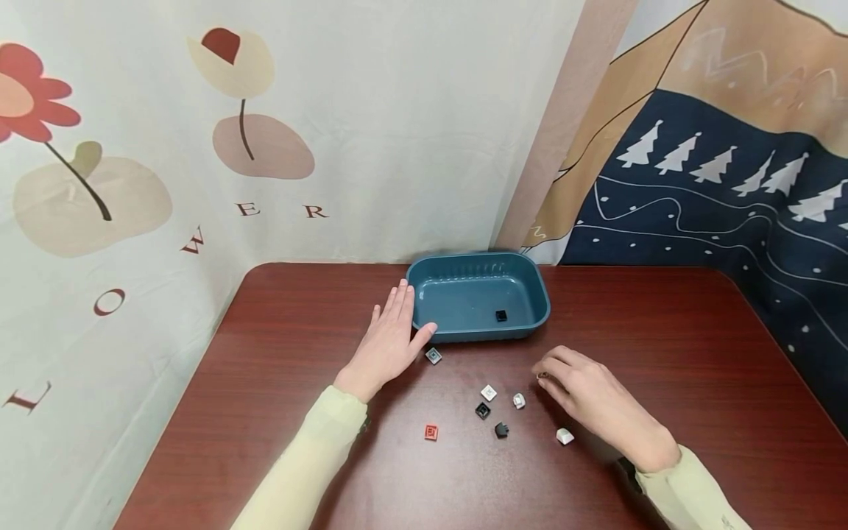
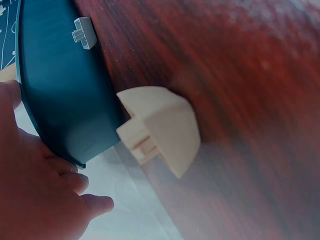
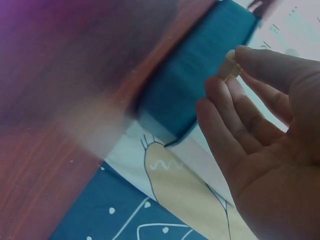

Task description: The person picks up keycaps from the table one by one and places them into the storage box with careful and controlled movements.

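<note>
My left hand (image 1: 387, 346) rests against the left end of a blue-green plastic basin (image 1: 424, 335), its fingers straight along the rim. Between thumb and fingertips, my right hand (image 1: 589, 390) pinches a small pale keycap (image 3: 230, 66), held above the table to the right of the other keycaps. One black keycap (image 1: 500, 316) lies inside the basin. Just below the left thumb is a grey keycap (image 1: 433, 355). Loose in front of the basin are a red keycap (image 1: 431, 432), a black keycap (image 1: 483, 410), a dark keycap (image 1: 501, 430) and several white keycaps (image 1: 489, 392).
The dark red wooden table (image 1: 298, 316) has its back edge against a pale printed curtain (image 1: 397, 147). A navy cloth with white trees (image 1: 702, 191) hangs behind its right side. The basin stands at the table's back edge.
</note>
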`<control>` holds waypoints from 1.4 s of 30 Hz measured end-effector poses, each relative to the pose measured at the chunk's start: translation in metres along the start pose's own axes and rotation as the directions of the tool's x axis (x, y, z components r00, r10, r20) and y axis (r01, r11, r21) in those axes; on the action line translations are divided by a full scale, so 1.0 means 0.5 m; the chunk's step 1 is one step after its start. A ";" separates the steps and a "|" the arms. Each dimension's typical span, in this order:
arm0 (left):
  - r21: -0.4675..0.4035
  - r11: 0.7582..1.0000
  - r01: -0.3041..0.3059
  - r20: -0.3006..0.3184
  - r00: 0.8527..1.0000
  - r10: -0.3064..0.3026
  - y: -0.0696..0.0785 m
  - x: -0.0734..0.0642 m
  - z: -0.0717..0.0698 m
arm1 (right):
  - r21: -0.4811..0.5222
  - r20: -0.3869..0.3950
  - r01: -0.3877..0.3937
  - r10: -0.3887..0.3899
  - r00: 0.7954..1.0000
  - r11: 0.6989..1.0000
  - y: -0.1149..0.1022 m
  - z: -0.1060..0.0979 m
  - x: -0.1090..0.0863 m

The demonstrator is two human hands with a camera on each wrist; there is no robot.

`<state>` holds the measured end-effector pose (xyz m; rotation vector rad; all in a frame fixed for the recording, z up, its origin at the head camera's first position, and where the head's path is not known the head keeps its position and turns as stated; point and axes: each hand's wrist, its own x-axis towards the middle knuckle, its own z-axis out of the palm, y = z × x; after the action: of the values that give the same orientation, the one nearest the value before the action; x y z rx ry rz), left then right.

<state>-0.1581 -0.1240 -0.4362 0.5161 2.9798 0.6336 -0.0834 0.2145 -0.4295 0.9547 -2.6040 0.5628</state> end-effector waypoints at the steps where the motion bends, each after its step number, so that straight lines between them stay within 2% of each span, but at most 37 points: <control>1: 0.000 1.000 0.001 0.000 1.000 -0.001 0.000 0.000 0.000 | -0.002 -0.011 -0.003 0.003 1.000 1.000 -0.001 -0.001 0.002; 17: -0.014 1.000 -0.001 0.000 1.000 0.001 0.001 0.000 0.001 | 0.006 -0.107 -0.071 0.071 0.992 0.997 -0.008 -0.028 0.035; 29: -0.018 1.000 0.005 0.007 1.000 -0.005 0.001 -0.001 0.001 | 0.022 -0.175 -0.091 0.093 0.980 0.996 -0.010 -0.047 0.070; 42: -0.002 1.000 -0.001 -0.007 1.000 0.001 -0.001 0.002 0.004 | 0.110 -0.175 -0.145 0.163 0.971 0.983 -0.009 -0.045 0.121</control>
<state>-0.1589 -0.1235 -0.4381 0.5163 2.9852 0.6395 -0.1212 0.1889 -0.3835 0.6943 -2.5173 0.7835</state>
